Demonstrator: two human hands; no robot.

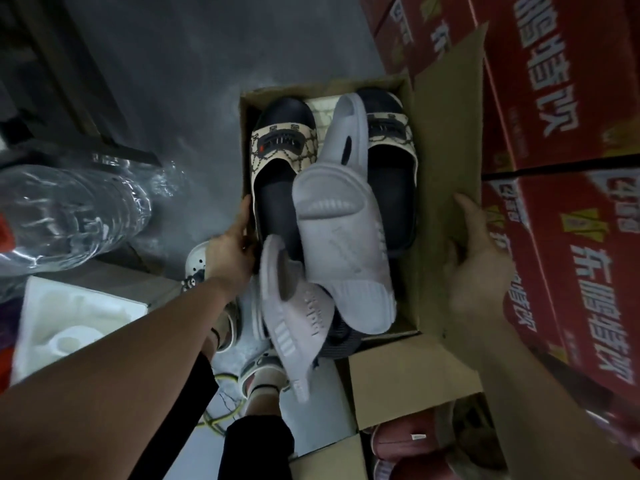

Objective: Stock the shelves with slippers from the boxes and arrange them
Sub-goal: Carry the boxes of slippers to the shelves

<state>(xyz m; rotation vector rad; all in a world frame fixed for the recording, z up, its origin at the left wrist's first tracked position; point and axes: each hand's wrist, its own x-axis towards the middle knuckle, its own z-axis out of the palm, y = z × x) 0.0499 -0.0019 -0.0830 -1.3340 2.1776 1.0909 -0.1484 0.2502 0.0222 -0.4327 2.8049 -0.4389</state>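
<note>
An open cardboard box [446, 140] sits in the middle of the head view, held between my hands. Inside lie two black slippers with beige patterned straps [277, 150], side by side. Across them rests a pale grey slipper [343, 237], and a second pale grey slipper [298, 327] hangs over the box's near edge. My left hand [232, 251] grips the left wall of the box, thumb along the rim. Against the right flap lies my right hand [474, 261], fingers curled round its edge.
Stacked red drink cartons [571, 116] rise at the right. Clear plastic water bottles [69, 216] and a white foam tray [69, 320] lie on the left. Below, another open box [408, 386] holds pink slippers [401, 441]. Grey floor stretches ahead.
</note>
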